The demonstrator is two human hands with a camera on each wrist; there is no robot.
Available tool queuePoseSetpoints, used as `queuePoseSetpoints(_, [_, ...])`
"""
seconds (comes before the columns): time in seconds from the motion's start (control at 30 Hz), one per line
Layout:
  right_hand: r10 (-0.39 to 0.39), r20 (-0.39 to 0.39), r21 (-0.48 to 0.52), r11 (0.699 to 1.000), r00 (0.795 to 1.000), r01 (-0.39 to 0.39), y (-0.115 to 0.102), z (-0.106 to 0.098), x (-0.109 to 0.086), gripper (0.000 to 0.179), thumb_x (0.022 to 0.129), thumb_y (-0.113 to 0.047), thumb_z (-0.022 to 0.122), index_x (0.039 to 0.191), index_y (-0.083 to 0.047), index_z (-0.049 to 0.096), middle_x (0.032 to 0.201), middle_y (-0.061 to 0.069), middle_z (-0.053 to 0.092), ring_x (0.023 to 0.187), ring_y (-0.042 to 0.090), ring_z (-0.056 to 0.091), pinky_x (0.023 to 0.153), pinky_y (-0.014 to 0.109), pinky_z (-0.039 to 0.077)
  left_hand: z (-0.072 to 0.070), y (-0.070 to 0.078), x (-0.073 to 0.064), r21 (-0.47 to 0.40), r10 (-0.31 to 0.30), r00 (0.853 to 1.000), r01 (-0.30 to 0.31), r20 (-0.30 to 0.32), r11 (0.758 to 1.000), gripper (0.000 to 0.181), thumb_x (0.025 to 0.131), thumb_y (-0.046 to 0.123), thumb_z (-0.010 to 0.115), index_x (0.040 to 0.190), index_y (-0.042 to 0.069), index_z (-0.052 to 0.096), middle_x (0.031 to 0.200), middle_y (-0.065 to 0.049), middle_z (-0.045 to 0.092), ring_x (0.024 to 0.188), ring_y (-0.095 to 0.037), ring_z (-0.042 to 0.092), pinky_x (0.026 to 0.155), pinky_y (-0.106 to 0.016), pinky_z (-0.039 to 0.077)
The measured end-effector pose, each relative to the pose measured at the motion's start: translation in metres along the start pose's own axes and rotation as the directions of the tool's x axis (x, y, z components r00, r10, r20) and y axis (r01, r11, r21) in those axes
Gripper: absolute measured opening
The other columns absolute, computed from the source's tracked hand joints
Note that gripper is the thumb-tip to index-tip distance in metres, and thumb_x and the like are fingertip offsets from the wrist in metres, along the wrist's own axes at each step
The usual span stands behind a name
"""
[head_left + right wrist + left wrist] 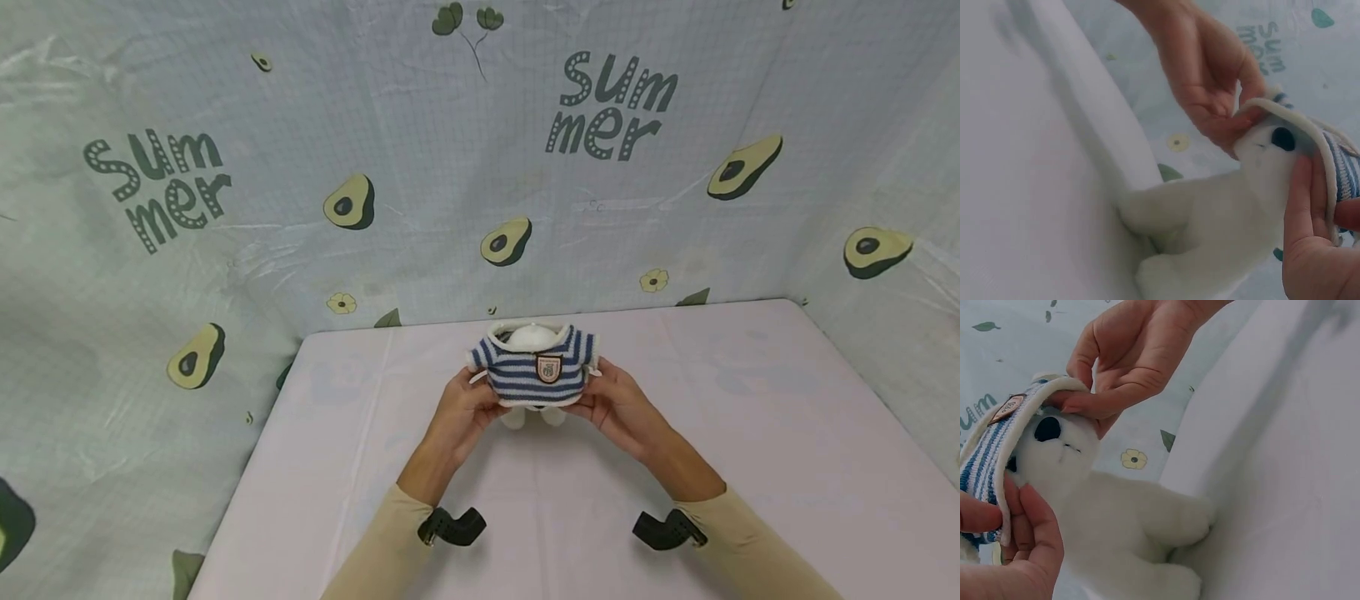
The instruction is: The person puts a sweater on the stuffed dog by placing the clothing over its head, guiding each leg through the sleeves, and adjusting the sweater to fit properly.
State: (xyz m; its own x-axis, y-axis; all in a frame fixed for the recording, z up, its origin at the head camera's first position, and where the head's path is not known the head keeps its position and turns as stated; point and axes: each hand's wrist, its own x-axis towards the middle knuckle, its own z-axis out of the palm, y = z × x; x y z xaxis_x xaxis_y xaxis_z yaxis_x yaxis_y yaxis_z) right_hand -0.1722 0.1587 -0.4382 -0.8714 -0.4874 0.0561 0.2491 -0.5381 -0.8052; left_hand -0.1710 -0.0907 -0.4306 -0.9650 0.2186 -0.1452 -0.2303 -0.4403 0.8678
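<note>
A small knitted sweater, striped blue and white with a shield-shaped badge, sits over the head of a white plush bear. The bear's white crown shows through the neck opening in the head view, and its feet stick out below. Both wrist views show the sweater's white hem around the bear's face, above the dark nose. My left hand pinches the hem at the left side, thumb outside and fingers inside. On the right side, my right hand pinches the hem likewise.
The bear is on a table with a pale pink cover, near its far edge. Behind and beside it hangs a light cloth printed with avocados and lettering. Black straps circle both sleeved wrists.
</note>
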Motion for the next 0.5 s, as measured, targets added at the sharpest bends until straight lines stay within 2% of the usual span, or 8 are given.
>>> queuePoseSetpoints(0.17, [-0.009,-0.013,-0.058,0.998,1.000,0.008,0.003,-0.002,0.001,0.050,0.104,0.006,0.037,0.152,-0.006,0.028,0.128,0.005,0.065,0.107,0.016,0.069,0.091,0.033,0.057,0.000,-0.003,0.000,0.003,-0.014,0.999,0.014,0.030,1.000,0.057,0.089,-0.014,0.050,0.142,0.003,0.040,0.112,-0.006,0.059,0.090,-0.014,0.062,0.075,-0.028,0.056])
queuePoseSetpoints(0.33, [0.039,-0.098,-0.141,0.989,0.994,-0.052,0.008,-0.007,0.004,0.054,0.102,0.006,0.041,0.153,-0.001,0.025,0.123,0.004,0.065,0.102,0.014,0.068,0.089,0.030,0.057,-0.005,-0.010,0.002,0.061,-0.025,0.999,0.024,0.025,0.998,0.062,0.089,-0.015,0.049,0.147,0.004,0.040,0.115,-0.007,0.060,0.094,-0.015,0.063,0.075,-0.028,0.056])
queuePoseSetpoints(0.5, [0.077,-0.153,-0.220,0.969,0.985,-0.110,0.016,-0.014,0.008,0.059,0.100,0.004,0.044,0.155,0.004,0.021,0.121,0.003,0.065,0.103,0.012,0.067,0.092,0.031,0.056,-0.010,-0.020,0.008,0.113,-0.011,1.000,0.011,0.002,0.994,0.058,0.089,-0.015,0.047,0.145,0.001,0.043,0.111,-0.006,0.060,0.092,-0.014,0.063,0.074,-0.027,0.055])
